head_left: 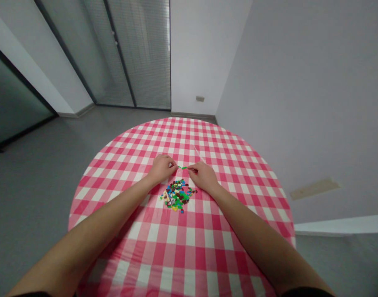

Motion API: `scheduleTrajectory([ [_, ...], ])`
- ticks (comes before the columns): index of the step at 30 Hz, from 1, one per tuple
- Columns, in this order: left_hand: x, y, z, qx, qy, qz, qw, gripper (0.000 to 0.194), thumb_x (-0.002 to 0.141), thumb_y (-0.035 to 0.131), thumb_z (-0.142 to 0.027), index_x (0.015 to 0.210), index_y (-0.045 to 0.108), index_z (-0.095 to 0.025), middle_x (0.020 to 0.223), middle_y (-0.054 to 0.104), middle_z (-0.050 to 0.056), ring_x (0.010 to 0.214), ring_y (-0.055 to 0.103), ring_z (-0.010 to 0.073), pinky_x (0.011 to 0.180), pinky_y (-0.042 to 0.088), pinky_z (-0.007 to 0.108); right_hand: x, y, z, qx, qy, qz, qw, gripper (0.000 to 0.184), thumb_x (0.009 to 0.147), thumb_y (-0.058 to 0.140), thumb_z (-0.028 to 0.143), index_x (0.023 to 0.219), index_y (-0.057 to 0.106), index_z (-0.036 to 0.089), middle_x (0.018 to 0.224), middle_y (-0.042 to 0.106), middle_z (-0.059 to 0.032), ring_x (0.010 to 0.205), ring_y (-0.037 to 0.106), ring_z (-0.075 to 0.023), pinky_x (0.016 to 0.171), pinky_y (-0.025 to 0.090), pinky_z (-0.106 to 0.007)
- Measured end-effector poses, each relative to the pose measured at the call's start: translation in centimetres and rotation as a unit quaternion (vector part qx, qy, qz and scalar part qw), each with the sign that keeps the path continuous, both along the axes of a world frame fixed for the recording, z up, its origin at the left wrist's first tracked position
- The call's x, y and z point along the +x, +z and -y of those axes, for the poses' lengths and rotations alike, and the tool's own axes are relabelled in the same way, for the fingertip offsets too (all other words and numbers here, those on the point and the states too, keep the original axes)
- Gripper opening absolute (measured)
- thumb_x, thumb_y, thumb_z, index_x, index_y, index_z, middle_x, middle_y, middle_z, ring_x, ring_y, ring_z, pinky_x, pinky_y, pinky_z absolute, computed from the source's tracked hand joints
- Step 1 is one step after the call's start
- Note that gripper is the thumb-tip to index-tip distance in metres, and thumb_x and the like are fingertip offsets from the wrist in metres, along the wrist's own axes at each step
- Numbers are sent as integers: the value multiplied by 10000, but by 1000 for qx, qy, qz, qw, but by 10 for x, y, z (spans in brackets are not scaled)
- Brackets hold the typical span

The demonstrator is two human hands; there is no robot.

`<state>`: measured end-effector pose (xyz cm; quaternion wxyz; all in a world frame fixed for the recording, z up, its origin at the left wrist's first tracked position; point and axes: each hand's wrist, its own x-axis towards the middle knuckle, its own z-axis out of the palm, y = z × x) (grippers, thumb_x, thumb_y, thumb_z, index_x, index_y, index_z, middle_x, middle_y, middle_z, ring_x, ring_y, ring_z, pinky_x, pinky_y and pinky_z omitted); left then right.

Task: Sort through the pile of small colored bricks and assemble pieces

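Solid fingertip pinch from left grip [160, 169] and right grip [204, 177], one on each end of a slim green plastic brick [183, 168], held over the gingham tabletop [189, 132], right behind a loose pile of mixed tiny bricks [177, 195].

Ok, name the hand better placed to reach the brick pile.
Right hand, probably: nearer the pile of small plastic bricks, though it shares the green plastic strip with the left hand.
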<state>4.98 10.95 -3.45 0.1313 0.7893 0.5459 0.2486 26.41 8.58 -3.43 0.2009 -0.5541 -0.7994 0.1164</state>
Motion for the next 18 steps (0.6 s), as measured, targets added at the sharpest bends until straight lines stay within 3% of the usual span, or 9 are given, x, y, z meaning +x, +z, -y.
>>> scheduleTrajectory([
  [7, -4, -3, -3, 0, -30, 62, 998, 161, 835, 650, -264, 827, 798, -199, 937, 749, 68, 935, 658, 225, 936, 479, 378, -1, 6, 3, -1, 35, 38, 999, 329, 1014, 526, 299, 1250, 752, 260, 1059, 725, -83, 974, 662, -223, 791, 478, -298],
  [14, 0, -10, 1, 33, -48, 11, 998, 202, 870, 676, -369, 906, 805, -219, 963, 734, 71, 973, 634, 249, 960, 445, 407, -2, 6, 5, -9, 41, 30, 999, 317, 1018, 521, 289, 1231, 751, 247, 1099, 720, -79, 1013, 656, -217, 840, 478, -299],
  [18, 0, -11, 1, 31, -55, 3, 998, 240, 873, 687, -406, 957, 802, -213, 1017, 733, 75, 998, 634, 253, 957, 439, 404, -2, 8, 6, -12, 44, 57, 997, 342, 1018, 518, 300, 1285, 727, 258, 1031, 703, -82, 950, 651, -215, 768, 465, -294],
])
